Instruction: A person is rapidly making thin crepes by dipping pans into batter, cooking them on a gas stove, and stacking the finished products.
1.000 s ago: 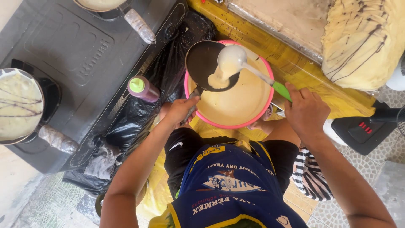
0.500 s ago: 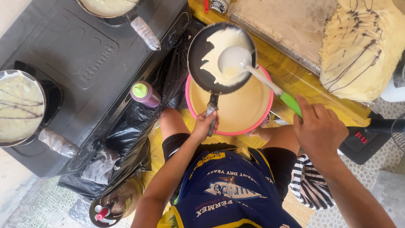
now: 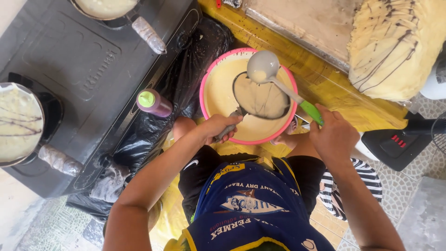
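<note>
Left hand (image 3: 217,128) grip clamped on the handle of a small dark pan (image 3: 261,99), held over the pink bowl (image 3: 204,86) of pale batter. Pan handle mostly hidden in the fist. Right hand (image 3: 333,138) grip closed on the green handle of a ladle (image 3: 262,66), its cup above the pan's far edge. Bowl's near rim partly blocked by pan and wrist. Purple squeeze bottle (image 3: 155,103) just left of the bowl. Stove (image 3: 69,60) further left; two pans on it cut off by frame edges. Stacked crepes (image 3: 395,46) top right, partly cropped.
</note>
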